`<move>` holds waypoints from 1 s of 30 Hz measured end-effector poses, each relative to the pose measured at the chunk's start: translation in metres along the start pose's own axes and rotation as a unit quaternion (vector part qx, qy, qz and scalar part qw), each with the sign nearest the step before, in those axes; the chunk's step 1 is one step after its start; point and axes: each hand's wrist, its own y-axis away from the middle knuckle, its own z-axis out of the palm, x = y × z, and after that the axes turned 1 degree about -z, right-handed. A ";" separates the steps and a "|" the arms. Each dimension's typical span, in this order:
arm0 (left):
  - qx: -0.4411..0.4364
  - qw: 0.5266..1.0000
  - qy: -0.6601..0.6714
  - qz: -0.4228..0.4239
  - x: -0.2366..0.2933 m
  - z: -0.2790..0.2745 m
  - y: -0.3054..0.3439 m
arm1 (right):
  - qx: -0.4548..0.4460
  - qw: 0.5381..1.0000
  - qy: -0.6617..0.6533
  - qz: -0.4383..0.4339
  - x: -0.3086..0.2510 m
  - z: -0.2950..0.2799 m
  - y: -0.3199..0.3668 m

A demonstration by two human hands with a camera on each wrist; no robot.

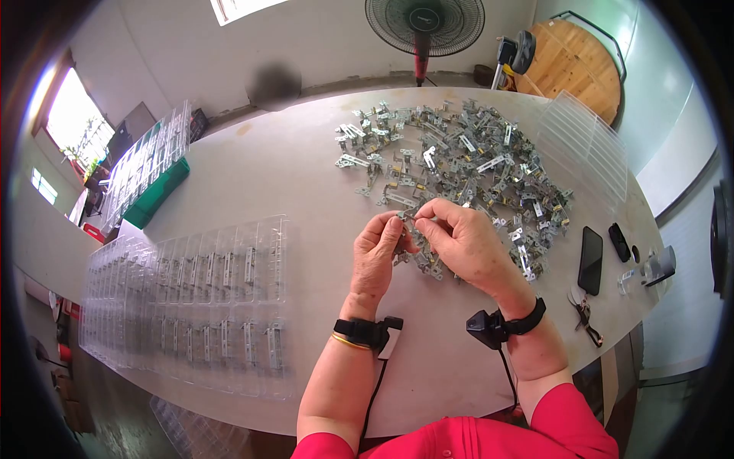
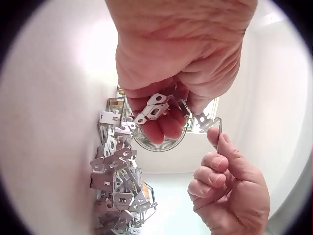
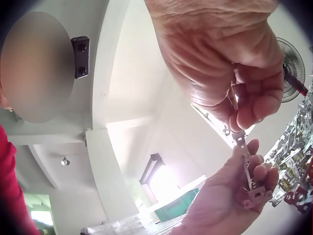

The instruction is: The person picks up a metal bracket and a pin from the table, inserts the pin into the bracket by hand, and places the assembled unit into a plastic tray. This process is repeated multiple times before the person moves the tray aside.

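In the head view the left hand (image 1: 375, 256) and right hand (image 1: 466, 245) meet at the near edge of a heap of metal parts (image 1: 489, 164). Curled fingers of the left hand (image 2: 181, 58) hold a metal bracket (image 2: 157, 107), with a flat forked end (image 2: 203, 121) sticking out. Thumb and fingertip of the right hand (image 2: 234, 186) pinch a small thin metal piece (image 2: 220, 127) beside that end. From the right wrist, the long bracket (image 3: 248, 169) lies along the left hand (image 3: 220, 196), its upper end at the right fingertips.
Clear divided trays (image 1: 218, 306) holding rows of metal parts lie at the left, and more trays stand over a green bin (image 1: 157, 191). An empty clear tray (image 1: 585, 145) is at the back right. A phone (image 1: 590, 260) and pliers (image 1: 585, 317) lie at the right.
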 end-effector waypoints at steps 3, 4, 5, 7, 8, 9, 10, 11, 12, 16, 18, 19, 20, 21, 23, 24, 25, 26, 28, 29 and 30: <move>-0.001 1.000 -0.012 0.018 -0.001 -0.001 -0.001 | 0.002 0.999 0.032 -0.007 0.001 -0.001 0.000; -0.001 1.000 -0.012 0.018 -0.001 -0.002 -0.001 | -0.002 0.999 0.038 -0.005 0.000 -0.002 0.000; 0.002 1.000 -0.018 0.018 0.000 -0.002 0.000 | -0.006 0.999 0.044 -0.003 -0.001 -0.002 0.000; 0.004 1.000 -0.024 0.017 0.000 -0.001 0.000 | -0.007 0.999 0.048 0.009 -0.005 -0.004 0.001; 0.012 0.999 -0.033 0.020 0.000 -0.001 0.000 | -0.009 0.998 0.051 0.022 -0.007 -0.004 0.001; 0.019 0.999 -0.041 0.024 0.000 -0.001 0.000 | -0.009 0.998 0.051 0.022 -0.009 -0.004 0.002; 0.019 0.999 -0.041 0.024 0.000 0.000 0.000 | -0.010 0.999 0.046 0.022 -0.010 -0.005 0.002; 0.017 0.999 -0.046 0.023 0.000 0.000 0.001 | -0.011 0.999 0.041 0.022 -0.010 -0.005 0.002; 0.015 0.998 -0.051 0.023 0.000 0.001 0.001 | -0.011 0.999 0.042 0.022 -0.009 -0.004 0.002; 0.009 0.997 -0.065 0.026 0.001 0.004 0.003 | -0.013 0.999 0.034 0.020 -0.004 -0.003 0.001; -0.004 0.996 -0.080 0.034 0.000 0.005 0.003 | -0.018 0.999 0.031 0.026 -0.002 -0.003 0.000; -0.004 0.996 -0.080 0.034 0.000 0.004 0.003 | -0.022 0.999 0.030 0.020 -0.001 -0.002 0.000; -0.012 0.996 -0.087 0.035 0.001 0.004 0.003 | -0.027 0.999 0.028 0.014 0.000 -0.002 0.000; -0.019 0.995 -0.094 0.035 0.001 0.003 0.003 | -0.027 0.999 0.028 0.014 -0.001 -0.002 0.000; -0.021 0.994 -0.100 0.034 0.003 0.005 0.004 | -0.020 0.999 0.035 0.019 -0.003 -0.002 0.001; -0.023 0.993 -0.107 0.034 0.003 0.005 0.004 | -0.020 0.999 0.035 0.019 -0.004 -0.003 0.001; -0.022 0.993 -0.107 0.034 0.002 0.005 0.003 | -0.015 0.998 0.066 0.014 -0.006 -0.004 0.002; -0.025 0.994 -0.105 0.036 0.001 0.005 0.003 | -0.011 0.995 0.098 0.009 -0.006 -0.005 0.002; -0.027 0.994 -0.102 0.038 0.001 0.006 0.003 | 0.010 0.991 0.134 -0.020 -0.001 -0.003 0.002; -0.028 0.992 -0.119 0.034 0.002 0.007 0.003 | 0.030 0.984 0.169 -0.050 0.002 -0.002 0.002; -0.029 0.990 -0.137 0.031 0.002 0.008 0.004 | 0.029 0.984 0.169 -0.050 0.002 -0.002 0.002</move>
